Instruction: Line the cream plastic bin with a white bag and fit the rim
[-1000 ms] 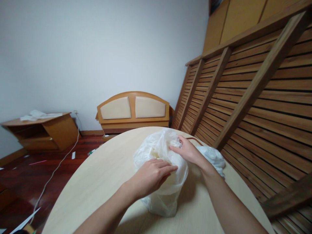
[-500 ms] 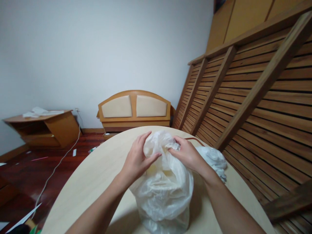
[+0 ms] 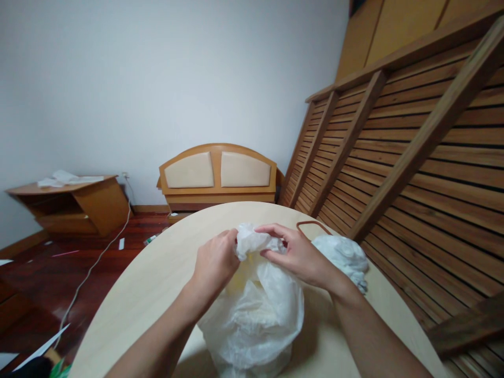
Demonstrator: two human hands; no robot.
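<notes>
A translucent white plastic bag [image 3: 255, 310] stands on a round pale wooden table [image 3: 157, 283] in front of me. My left hand [image 3: 214, 262] is closed on the bag's gathered top from the left. From the right, my right hand [image 3: 295, 253] pinches the same bunched top between thumb and fingers. The two hands almost meet over the bag's neck. Something pale fills the bag, but I cannot make out what it is.
A second crumpled white bag [image 3: 346, 254] lies on the table just right of my right wrist, with a thin brown loop [image 3: 313, 226] behind it. Slatted wooden frames [image 3: 413, 157] lean at the right. A headboard [image 3: 216, 176] and a low cabinet [image 3: 66, 205] stand by the far wall.
My left hand went from lying flat on the bag's side up to its top and closed on it. Both hands have bunched the top together, and the bag has shifted towards me.
</notes>
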